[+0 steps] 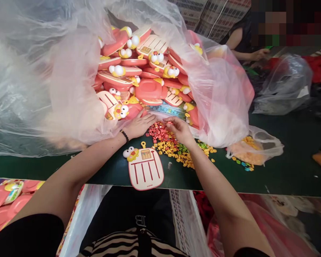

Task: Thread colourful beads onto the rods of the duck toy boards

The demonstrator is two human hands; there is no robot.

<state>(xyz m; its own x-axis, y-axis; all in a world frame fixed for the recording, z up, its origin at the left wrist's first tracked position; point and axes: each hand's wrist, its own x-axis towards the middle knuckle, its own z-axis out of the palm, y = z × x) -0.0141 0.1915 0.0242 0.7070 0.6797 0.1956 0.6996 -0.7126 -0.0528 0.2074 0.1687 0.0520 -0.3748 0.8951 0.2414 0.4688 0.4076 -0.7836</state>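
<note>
A pink duck-shaped toy board lies face up on the dark green table in front of me. Just beyond it is a loose heap of small beads, red at the back and yellow nearer. My left hand, with a dark bead bracelet on the wrist, rests fingers stretched beside the red beads, against the big clear bag. My right hand is over the red beads with its fingertips pinched on a small red piece.
The clear bag holds several more pink duck toys. A small bag of orange beads lies to the right. Another person's arm works at the far right. More pink parts sit at the lower left.
</note>
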